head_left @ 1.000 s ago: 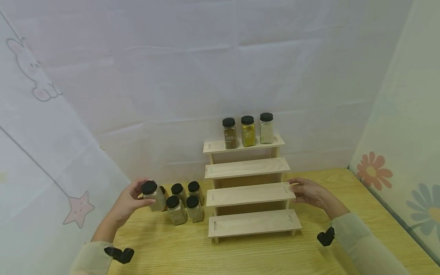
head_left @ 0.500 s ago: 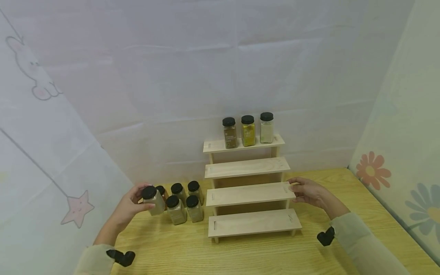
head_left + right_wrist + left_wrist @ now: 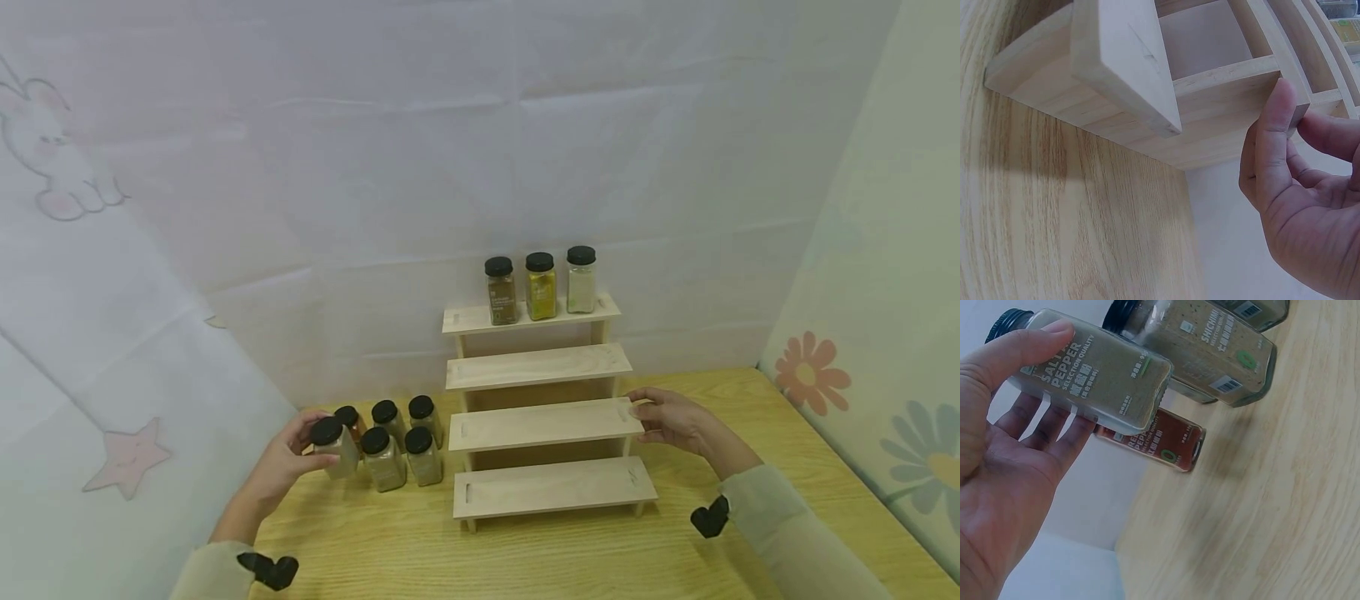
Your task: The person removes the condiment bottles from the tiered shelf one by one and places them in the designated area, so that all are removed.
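My left hand grips a clear square spice jar with a black lid, its label reading salt and pepper. Whether its base touches the table, I cannot tell. Right behind it stands a red pepper jar, partly covered. A shichimi jar is just to its right. At the other side, my right hand pinches the right end of a board of the stepped wooden rack, second from the bottom. In the right wrist view, thumb and fingers lie on either side of that board's end.
Several more black-lidded jars stand close together left of the rack. On the rack's top board are a brown jar, a yellow jar and a pale jar. A white sheet hangs behind the wooden table.
My left hand has lowered the salt and pepper jar a little, and more of the red pepper jar shows behind it. My right hand stays at the rack.
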The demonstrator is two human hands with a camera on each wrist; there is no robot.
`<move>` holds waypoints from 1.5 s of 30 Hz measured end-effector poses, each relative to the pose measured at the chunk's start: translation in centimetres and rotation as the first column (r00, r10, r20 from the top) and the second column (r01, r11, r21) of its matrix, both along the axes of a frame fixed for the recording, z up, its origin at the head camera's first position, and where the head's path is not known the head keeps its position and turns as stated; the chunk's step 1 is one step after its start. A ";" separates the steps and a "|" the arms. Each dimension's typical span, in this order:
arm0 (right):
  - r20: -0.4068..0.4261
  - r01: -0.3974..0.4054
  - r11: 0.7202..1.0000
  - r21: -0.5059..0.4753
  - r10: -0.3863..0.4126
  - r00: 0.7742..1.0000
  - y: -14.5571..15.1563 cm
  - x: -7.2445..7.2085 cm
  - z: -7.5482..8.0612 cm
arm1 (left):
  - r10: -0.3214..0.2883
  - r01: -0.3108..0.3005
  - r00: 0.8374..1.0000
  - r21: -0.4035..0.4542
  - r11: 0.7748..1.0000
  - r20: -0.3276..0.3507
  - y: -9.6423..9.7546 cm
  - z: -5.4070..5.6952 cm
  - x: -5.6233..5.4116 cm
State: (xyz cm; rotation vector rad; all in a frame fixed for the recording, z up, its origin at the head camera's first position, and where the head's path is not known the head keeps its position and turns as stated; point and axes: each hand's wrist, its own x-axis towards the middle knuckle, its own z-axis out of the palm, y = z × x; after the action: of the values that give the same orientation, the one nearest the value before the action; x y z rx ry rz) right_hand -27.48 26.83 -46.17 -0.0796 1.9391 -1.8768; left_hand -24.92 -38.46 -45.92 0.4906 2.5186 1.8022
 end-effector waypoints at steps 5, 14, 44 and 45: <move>-0.003 -0.004 1.000 -0.003 0.004 1.000 0.0 0.0 -0.1 | 0.015 -0.015 1.000 0.018 1.000 0.027 -0.2 -0.9 -0.1; -0.010 -0.006 1.000 0.009 0.006 1.000 0.0 -0.1 -0.1 | 0.015 -0.017 0.999 0.043 0.999 0.049 -0.2 -2.3 -0.3; -0.008 -0.003 1.000 0.003 0.003 1.000 0.0 -0.1 -0.2 | 0.084 -0.081 0.987 -0.026 0.996 0.136 0.1 -4.1 -0.2; -0.007 -0.004 1.000 0.002 0.004 1.000 0.0 -0.1 -0.2 | 0.087 -0.084 0.986 -0.022 0.996 0.140 0.1 -4.1 -0.2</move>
State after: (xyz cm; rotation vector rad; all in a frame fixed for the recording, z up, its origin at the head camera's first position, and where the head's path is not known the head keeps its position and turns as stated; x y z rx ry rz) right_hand -27.60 26.80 -46.36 -0.0899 1.9442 -1.8745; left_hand -25.14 -38.37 -50.03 0.2487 2.4925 1.7738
